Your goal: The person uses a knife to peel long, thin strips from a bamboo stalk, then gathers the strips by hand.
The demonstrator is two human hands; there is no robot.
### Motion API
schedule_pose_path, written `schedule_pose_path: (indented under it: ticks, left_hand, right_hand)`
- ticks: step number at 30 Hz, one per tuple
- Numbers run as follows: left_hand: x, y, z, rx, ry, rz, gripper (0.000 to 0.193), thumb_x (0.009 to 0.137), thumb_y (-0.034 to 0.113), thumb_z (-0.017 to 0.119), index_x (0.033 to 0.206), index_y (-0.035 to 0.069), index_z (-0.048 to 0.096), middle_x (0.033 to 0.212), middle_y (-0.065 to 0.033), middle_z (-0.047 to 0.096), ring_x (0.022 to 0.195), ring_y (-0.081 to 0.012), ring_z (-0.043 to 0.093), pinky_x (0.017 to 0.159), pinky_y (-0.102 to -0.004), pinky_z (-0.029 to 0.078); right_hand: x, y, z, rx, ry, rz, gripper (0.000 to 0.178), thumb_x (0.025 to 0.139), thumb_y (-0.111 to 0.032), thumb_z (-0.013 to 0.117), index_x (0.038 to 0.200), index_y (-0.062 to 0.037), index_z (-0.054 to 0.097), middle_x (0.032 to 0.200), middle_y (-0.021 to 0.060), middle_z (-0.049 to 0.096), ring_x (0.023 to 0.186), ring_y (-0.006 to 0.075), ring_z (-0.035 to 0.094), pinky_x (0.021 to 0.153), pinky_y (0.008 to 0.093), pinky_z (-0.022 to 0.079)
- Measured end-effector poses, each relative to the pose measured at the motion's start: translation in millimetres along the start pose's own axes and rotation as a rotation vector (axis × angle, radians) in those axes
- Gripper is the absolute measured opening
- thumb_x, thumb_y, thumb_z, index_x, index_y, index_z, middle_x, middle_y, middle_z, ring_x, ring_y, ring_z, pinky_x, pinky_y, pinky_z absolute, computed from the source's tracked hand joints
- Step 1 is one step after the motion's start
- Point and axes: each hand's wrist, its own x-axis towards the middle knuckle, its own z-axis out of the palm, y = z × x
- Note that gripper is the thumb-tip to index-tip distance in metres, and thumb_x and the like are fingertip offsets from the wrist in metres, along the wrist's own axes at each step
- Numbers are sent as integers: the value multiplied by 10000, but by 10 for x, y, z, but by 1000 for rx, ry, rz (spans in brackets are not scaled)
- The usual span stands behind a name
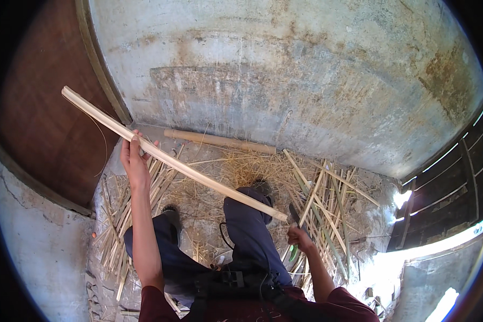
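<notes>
At the far left, a brown door panel (43,107) stands in a wooden frame. The pale split length (188,170), apparently bamboo, begins in front of it and slants across the scene, its left end far and raised, its right end nearer and lower. The left hand (136,152) grasps this length left of its middle, fingers curled about it. Beyond and below that forearm, a heap of thin strips (117,231) lies on the floor (198,209). Farther back, a thick round pole (220,140) lies along the foot of the stained wall (252,59), with straw-coloured shavings (247,166) on its near side. The person's dark-trousered legs (252,231) are spread beneath the length. To their right, the right hand (301,237) is clenched round a knife with a dark blade (293,213); the blade is just beside the length's right end, and contact cannot be told. Farther right, a second heap of strips (333,214) lies crisscrossed, and dark slatted boards (445,188) close the right side.
</notes>
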Motion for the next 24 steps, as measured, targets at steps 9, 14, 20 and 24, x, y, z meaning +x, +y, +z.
schedule_pose_path:
  ticks: [9,14,20,24]
  left_hand:
    - [-14,47,-26,1,48,5,360,1107,198,574,1376,-41,574,1233,-98,592,1060,-158,635,924,-472,682]
    - [7,25,-150,11,-4,2,348,1107,207,583,1365,-27,584,1226,-90,605,1031,-157,643,902,-467,687]
    - [287,341,-503,-37,224,150,327,1096,187,589,1364,-1,586,1222,-91,614,1060,-179,650,917,-471,676]
    - [322,309,-604,-67,307,187,313,1089,156,585,1357,-6,585,1240,-90,597,1100,-172,640,961,-496,666]
  right_hand:
    - [15,-658,-1,-178,290,-266,401,964,-138,734,699,-184,437,610,-98,341,485,48,328,472,276,259]
    - [40,-572,-92,-310,496,-460,439,902,-27,687,643,-210,383,609,-90,400,487,43,333,453,260,254]
    - [-274,-682,-1003,-229,797,-535,450,812,8,690,640,-222,344,598,-83,397,476,56,329,445,274,260]
    - [-337,-521,-1404,-1017,864,-532,253,792,-83,755,640,-108,553,637,46,584,507,171,507,500,350,418]
